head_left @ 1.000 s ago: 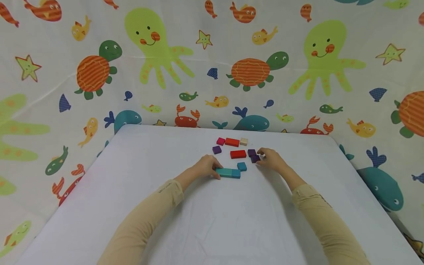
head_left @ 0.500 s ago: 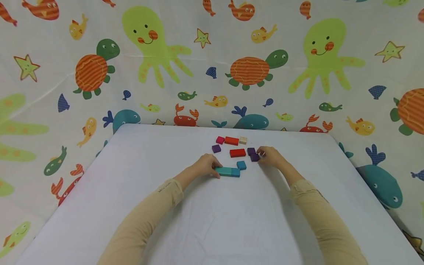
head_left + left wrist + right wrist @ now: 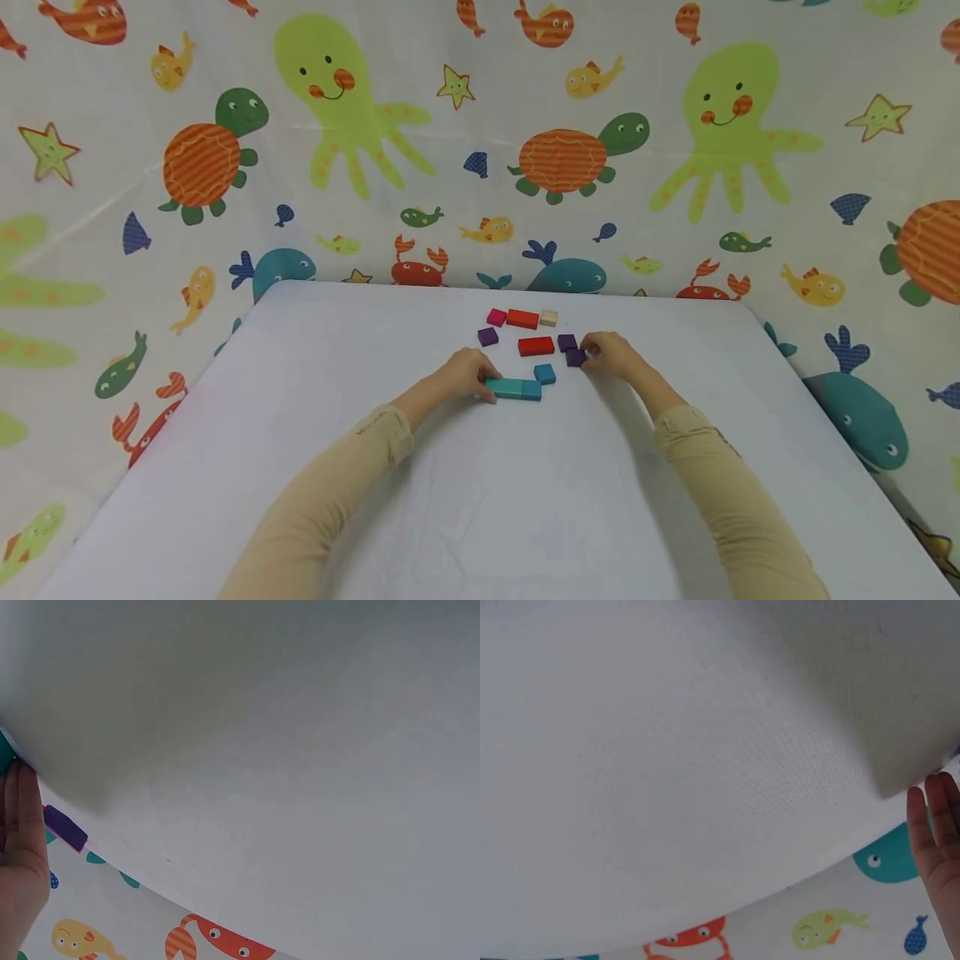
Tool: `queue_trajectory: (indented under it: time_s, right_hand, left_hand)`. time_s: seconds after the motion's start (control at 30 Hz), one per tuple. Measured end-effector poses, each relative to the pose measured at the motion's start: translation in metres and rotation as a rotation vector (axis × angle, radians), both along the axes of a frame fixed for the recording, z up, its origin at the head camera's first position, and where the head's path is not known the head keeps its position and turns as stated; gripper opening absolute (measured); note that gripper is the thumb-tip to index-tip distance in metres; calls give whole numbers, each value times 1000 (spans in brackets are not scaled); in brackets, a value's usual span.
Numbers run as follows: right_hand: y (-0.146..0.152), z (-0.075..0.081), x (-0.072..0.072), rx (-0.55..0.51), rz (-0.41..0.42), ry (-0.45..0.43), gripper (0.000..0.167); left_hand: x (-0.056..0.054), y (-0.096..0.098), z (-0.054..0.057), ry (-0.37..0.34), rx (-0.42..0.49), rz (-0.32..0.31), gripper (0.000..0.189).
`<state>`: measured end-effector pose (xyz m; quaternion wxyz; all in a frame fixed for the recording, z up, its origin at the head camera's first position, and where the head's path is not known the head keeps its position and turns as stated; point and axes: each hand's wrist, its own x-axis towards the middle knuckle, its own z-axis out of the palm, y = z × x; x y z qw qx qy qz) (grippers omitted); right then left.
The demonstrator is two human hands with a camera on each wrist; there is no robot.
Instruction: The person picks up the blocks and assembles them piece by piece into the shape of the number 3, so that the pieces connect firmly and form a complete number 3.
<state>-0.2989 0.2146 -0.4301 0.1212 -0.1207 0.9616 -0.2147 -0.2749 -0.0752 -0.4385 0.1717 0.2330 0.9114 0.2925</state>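
Note:
In the head view my left hand (image 3: 467, 374) pinches the left end of a teal block (image 3: 506, 388), thumb on the near side. A blue block (image 3: 531, 390) adjoins its right end, and another blue block (image 3: 544, 374) lies just behind. My right hand (image 3: 611, 355) has thumb and fingertips at the right side of a dark purple block (image 3: 575, 357), seemingly gripping it. That block meets a second purple block (image 3: 567, 342) behind it. The left wrist view catches the left hand (image 3: 21, 832) at its edge; the right wrist view shows the right hand (image 3: 937, 840), its block mostly cut off.
Farther back lie a long red block (image 3: 536, 346), another red block (image 3: 522, 319), a pink block (image 3: 497, 317), a pale wooden block (image 3: 549, 317) and a lone purple block (image 3: 488, 337). The white tabletop (image 3: 480, 492) ends at a curtain (image 3: 480, 100) printed with sea animals.
The whole head view has shifted slightly. Both hands stay in about the same place against the blocks, and the right fingers sit slightly closer round the front purple block.

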Motion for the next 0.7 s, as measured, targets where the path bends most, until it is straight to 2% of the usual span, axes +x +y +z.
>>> queue_trajectory:
  time_s: [0.2, 0.47, 0.7]
  right_hand:
    - [-1, 2, 2, 6, -1, 1, 32]
    - [0, 0, 12, 8, -3, 22, 32]
    - [-2, 2, 22, -42, -11, 84, 29]
  left_hand:
    - [0, -1, 0, 8, 8, 7, 40]
    - [0, -1, -2, -6, -4, -4, 40]
    - [-1, 0, -3, -3, 0, 6, 41]
